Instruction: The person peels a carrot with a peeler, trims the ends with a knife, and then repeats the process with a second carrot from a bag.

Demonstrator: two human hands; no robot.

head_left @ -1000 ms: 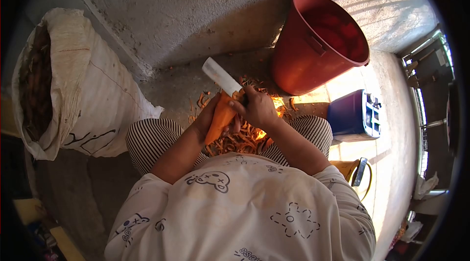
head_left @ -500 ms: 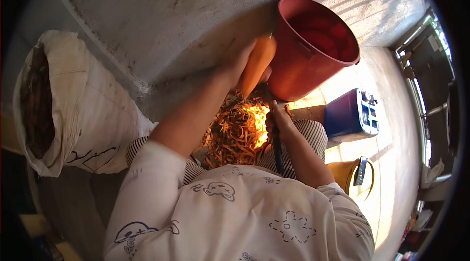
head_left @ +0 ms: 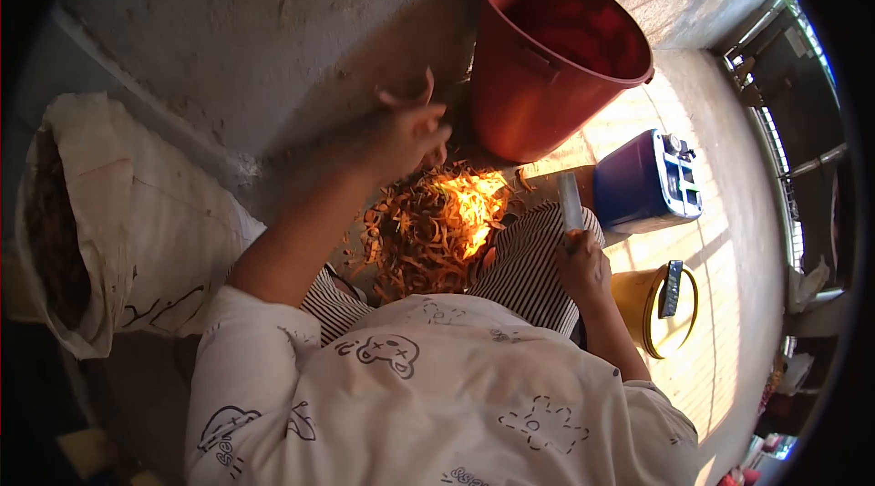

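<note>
My left hand [head_left: 415, 144] is raised over the peel pile, fingers loosely apart and slightly blurred. A thin curled strip [head_left: 408, 96], which looks like a peel, shows just above its knuckles. Below it, a heap of orange and brown peels [head_left: 428, 231] lies on the floor between my knees, sunlit on its right side. My right hand [head_left: 583, 267] is wrapped round the handle of a knife, over my striped right trouser leg. The knife blade [head_left: 570, 199] points up and away from me.
A tall red bucket [head_left: 519, 112] stands by the wall beyond the pile. On the right are a blue jerrycan [head_left: 629, 181] and a yellow bucket [head_left: 652, 308] with a handle. A white sack [head_left: 173, 213] with brownish contents leans on the left.
The long orange vegetable, carrot-like, is gone from my left hand, which moved left, away from the red bucket. My right hand moved right and down with the knife, its blade now upward.
</note>
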